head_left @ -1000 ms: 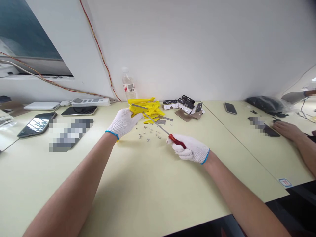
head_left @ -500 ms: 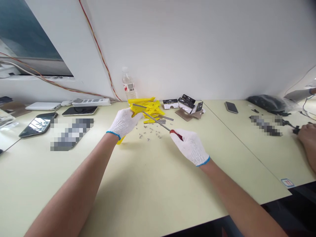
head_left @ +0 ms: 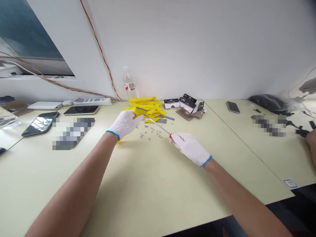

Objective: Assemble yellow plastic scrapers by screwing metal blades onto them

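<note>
My left hand (head_left: 125,123), in a white knit glove with a blue cuff, is closed on a yellow plastic scraper (head_left: 138,112). A metal strip shows at its upper end, and the yellow lower end sticks out below my palm. My right hand (head_left: 190,147), gloved alike, grips the red handle of a screwdriver (head_left: 158,125). Its shaft points up and left, and the tip is at the yellow scraper; whether it touches a screw is too small to tell. Behind, yellow plastic parts (head_left: 155,107) lie heaped with flat metal blades (head_left: 168,117). Several small screws (head_left: 149,139) are scattered in front.
A clear bottle (head_left: 129,86) stands against the wall. Black-and-white card packaging (head_left: 188,104) sits right of the heap. Phones (head_left: 40,123) and a power strip (head_left: 92,101) are at left. Another person's hand (head_left: 311,141) is at the right edge, near black cables.
The right hand has turned around the screwdriver handle, covering more of it. The left hand and scraper have shifted slightly. At the far right, the other person's hand has moved.
</note>
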The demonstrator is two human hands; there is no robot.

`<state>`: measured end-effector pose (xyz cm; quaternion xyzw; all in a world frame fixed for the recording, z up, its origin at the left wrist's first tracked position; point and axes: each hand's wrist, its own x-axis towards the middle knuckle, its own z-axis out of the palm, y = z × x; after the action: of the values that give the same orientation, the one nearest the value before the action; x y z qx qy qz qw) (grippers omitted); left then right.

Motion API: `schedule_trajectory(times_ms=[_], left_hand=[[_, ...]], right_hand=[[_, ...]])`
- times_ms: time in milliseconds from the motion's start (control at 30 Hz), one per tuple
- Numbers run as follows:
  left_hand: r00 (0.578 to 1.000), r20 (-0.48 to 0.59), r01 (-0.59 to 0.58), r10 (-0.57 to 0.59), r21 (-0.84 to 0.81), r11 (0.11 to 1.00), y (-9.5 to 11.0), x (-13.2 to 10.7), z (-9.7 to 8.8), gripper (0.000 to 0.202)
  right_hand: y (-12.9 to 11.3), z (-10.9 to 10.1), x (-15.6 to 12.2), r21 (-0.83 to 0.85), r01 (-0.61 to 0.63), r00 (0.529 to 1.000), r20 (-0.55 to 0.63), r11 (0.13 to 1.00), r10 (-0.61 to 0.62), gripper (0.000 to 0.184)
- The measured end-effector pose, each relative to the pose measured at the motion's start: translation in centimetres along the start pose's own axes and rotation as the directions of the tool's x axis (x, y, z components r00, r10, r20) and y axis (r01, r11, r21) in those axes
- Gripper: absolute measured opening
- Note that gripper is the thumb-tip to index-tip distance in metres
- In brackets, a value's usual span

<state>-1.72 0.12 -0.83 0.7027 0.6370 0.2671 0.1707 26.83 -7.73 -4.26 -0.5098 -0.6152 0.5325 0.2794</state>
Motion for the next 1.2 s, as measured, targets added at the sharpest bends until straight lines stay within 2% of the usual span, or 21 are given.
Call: schedule_trajectory(times_ms=[100, 200, 333, 467, 667, 733, 767, 833, 867, 900, 933, 967, 1033, 1067, 1133, 1200], left_hand=[[0.999, -0.011, 0.033, -0.033, 0.001, 0.999, 0.2, -0.1, -0.3, 0.044], [0.999, -0.019, 0.037, -0.036, 0.040, 0.999, 0.3, -0.1, -0.5, 0.043], [0.999, -0.022, 0.039, -0.038, 0.050, 0.998, 0.4, 0.0, -0.4, 0.042], [0.999, -0.031, 0.040, -0.038, 0.058, 0.998, 0.4, 0.1, -0.3, 0.043], [0.997, -0.057, 0.061, -0.059, 0.040, 0.997, 0.2, 0.3, -0.1, 0.042], [0.997, -0.064, 0.057, -0.054, 0.048, 0.997, 0.2, 0.3, -0.1, 0.042], [0.997, -0.068, 0.052, -0.048, 0.054, 0.997, 0.2, 0.4, -0.1, 0.042], [0.997, -0.068, 0.039, -0.036, 0.057, 0.998, 0.2, 0.4, 0.0, 0.041], [0.997, -0.066, 0.034, -0.031, 0.053, 0.998, 0.2, 0.3, 0.0, 0.041], [0.997, -0.066, 0.030, -0.026, 0.050, 0.998, 0.2, 0.3, 0.0, 0.040], [0.997, -0.067, 0.026, -0.022, 0.050, 0.998, 0.2, 0.3, 0.1, 0.040], [0.997, -0.069, 0.022, -0.018, 0.054, 0.998, 0.2, 0.2, 0.1, 0.040], [0.997, -0.075, 0.018, -0.013, 0.070, 0.997, 0.3, 0.2, 0.1, 0.041], [0.997, -0.076, 0.021, -0.015, 0.077, 0.997, 0.2, 0.2, 0.1, 0.041], [0.997, -0.073, 0.034, -0.029, 0.074, 0.997, 0.2, 0.2, -0.1, 0.042], [0.997, -0.055, 0.062, -0.060, 0.043, 0.997, 0.3, 0.2, -0.2, 0.046]], right_hand=[[1.1, 0.9, 0.3, -0.198, 0.178, 0.961, -0.178, 0.964, -0.214, 0.049], [1.8, 0.8, 0.5, -0.381, 0.311, 0.896, -0.189, 0.871, -0.402, 0.057], [2.2, 0.5, 1.1, -0.436, 0.351, 0.869, -0.178, 0.828, -0.462, 0.069], [2.1, 0.8, 1.4, -0.490, 0.361, 0.838, -0.204, 0.793, -0.507, 0.072], [2.1, 0.9, 1.4, -0.594, 0.300, 0.800, -0.269, 0.746, -0.536, 0.073], [2.0, 0.6, 1.3, -0.545, 0.281, 0.826, -0.282, 0.790, -0.489, 0.065], [1.8, 0.4, 1.2, -0.469, 0.263, 0.867, -0.269, 0.843, -0.420, 0.061], [1.1, -0.2, 0.8, -0.201, 0.160, 0.974, -0.127, 0.966, -0.188, 0.056], [0.6, -0.5, 0.5, -0.047, 0.062, 0.998, 0.007, 0.997, -0.062, 0.055], [0.2, -0.8, 0.2, 0.078, -0.048, 0.988, 0.149, 0.996, 0.036, 0.056], [-0.3, -1.0, 0.0, 0.167, -0.148, 0.959, 0.265, 0.975, 0.100, 0.056], [-0.6, -1.2, -0.3, 0.224, -0.220, 0.930, 0.341, 0.949, 0.135, 0.055], [-0.7, -1.3, -0.4, 0.278, -0.258, 0.913, 0.383, 0.925, 0.139, 0.051], [-0.4, -1.2, -0.3, 0.287, -0.214, 0.928, 0.359, 0.934, 0.102, 0.049], [0.4, -0.8, 0.4, 0.291, 0.001, 0.969, 0.236, 0.957, -0.073, 0.046], [1.3, -0.4, 1.3, 0.274, 0.227, 0.958, 0.112, 0.935, -0.265, 0.049]])
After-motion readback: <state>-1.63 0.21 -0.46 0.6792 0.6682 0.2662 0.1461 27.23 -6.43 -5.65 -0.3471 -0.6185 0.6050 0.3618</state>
